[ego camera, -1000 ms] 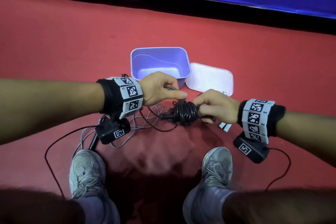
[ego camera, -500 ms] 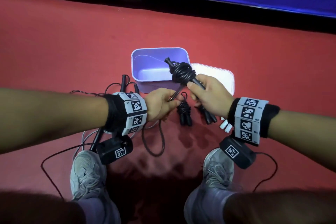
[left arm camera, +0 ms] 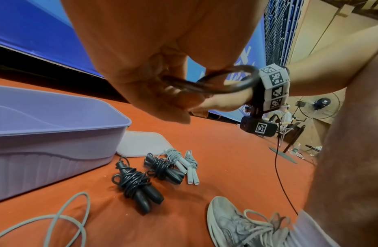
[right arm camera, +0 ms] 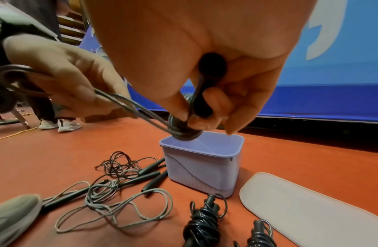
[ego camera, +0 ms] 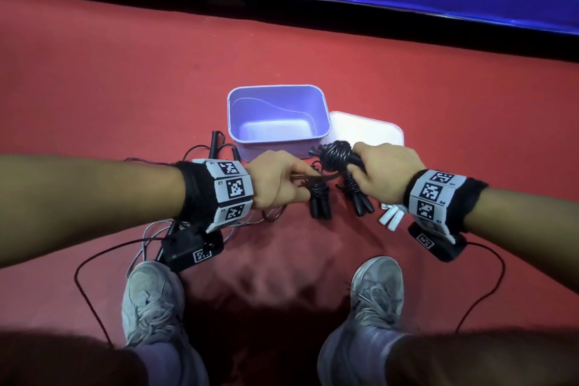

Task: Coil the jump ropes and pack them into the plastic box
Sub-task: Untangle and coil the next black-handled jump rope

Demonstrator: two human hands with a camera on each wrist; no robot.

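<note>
Taking the purple plastic box (ego camera: 277,116) as the landmark and working left to right: the uncoiled ropes (right arm camera: 112,197), black and grey, lie tangled on the red floor to the box's left.

The left hand (ego camera: 279,180), in front of the box's near wall, is curled round the free loop end (left arm camera: 226,81) of a black jump rope. That loop runs rightward, pulled fairly straight, to the wound bundle (ego camera: 336,152), which the right hand (ego camera: 383,174) grips by the paired handles just off the box's near right corner.

The bundle's long axis lies roughly level, left to right, its coiled end towards the box. The right hand is nearer the opening, so I judge it would carry the bundle in.

Three finished bundles, two black (left arm camera: 137,185) and one grey (left arm camera: 185,164), lie in front of the box. Its white lid (ego camera: 368,131) lies touching its right side.
</note>
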